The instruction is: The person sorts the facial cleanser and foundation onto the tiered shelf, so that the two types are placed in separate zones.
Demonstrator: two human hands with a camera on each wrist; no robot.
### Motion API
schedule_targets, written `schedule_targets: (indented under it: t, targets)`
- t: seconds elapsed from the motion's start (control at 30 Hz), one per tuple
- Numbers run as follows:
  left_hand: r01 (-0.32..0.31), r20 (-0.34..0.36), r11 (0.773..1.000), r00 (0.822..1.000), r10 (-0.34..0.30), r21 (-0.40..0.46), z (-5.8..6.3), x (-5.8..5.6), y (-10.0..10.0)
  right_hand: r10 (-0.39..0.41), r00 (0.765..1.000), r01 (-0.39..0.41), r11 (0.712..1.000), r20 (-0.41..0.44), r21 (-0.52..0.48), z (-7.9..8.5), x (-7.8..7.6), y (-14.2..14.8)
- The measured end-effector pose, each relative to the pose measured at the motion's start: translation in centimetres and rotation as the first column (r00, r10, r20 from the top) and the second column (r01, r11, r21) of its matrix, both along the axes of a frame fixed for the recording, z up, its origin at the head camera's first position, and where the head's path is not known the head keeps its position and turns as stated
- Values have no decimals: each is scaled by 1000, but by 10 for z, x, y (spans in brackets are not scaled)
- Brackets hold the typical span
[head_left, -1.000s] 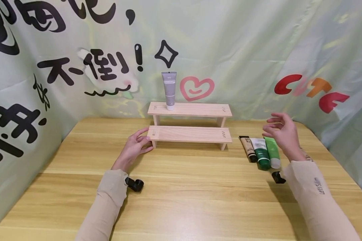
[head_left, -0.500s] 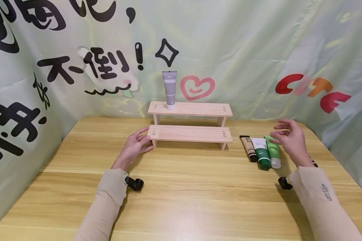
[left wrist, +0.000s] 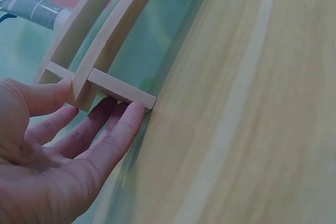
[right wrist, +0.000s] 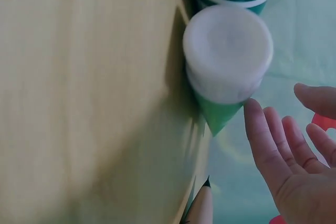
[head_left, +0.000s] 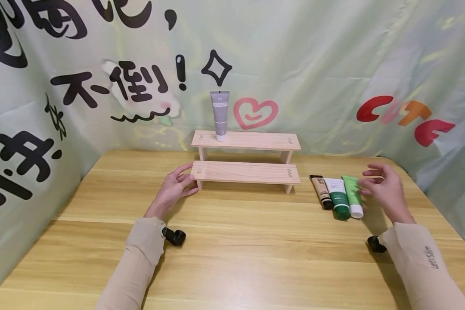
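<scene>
At the left end of a two-tier wooden shelf (head_left: 246, 172), my left hand (head_left: 172, 189) holds the lower tier. In the left wrist view its thumb lies at the board's end and its fingertips touch the leg. A lilac squeeze tube (head_left: 220, 115) stands cap-down on the upper tier, toward the left. My right hand (head_left: 385, 189), fingers loosely bent, is beside the light green tube (head_left: 351, 193), holding nothing; the right wrist view puts a fingertip close to the tube, though contact cannot be told. A white-and-green tube (head_left: 338, 198) and a beige tube (head_left: 320, 191) lie alongside it.
A wooden table (head_left: 232, 258) spreads under everything. Behind and around it hangs a pale green printed cloth (head_left: 314, 56) with lettering and a pink heart. Black cameras ride on both wrists.
My right hand has come down and to the right, from above the light green tube to its right side. My left hand stays at the shelf.
</scene>
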State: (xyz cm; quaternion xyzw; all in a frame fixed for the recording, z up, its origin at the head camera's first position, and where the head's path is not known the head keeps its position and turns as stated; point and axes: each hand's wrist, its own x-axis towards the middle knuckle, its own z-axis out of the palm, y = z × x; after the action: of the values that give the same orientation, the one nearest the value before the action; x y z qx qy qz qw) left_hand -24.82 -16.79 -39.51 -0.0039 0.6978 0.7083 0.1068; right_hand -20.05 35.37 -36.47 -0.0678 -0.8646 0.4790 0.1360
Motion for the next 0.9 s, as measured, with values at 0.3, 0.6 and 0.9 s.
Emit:
schedule_targets:
  t: [0.3, 0.6, 0.9]
  targets:
    - [-6, 7, 1000, 1000, 6, 3, 0, 0, 1, -7, 999, 4, 998, 38, 56, -5, 0, 9]
    - [-8, 5, 1000, 1000, 8, -2, 0, -1, 1, 73, 977, -100, 986, 198, 131, -5, -1, 15]
    - [-9, 9, 1000, 1000, 9, -3, 0, -1, 0, 99, 953, -143, 980, 287, 136, -8, -8, 18]
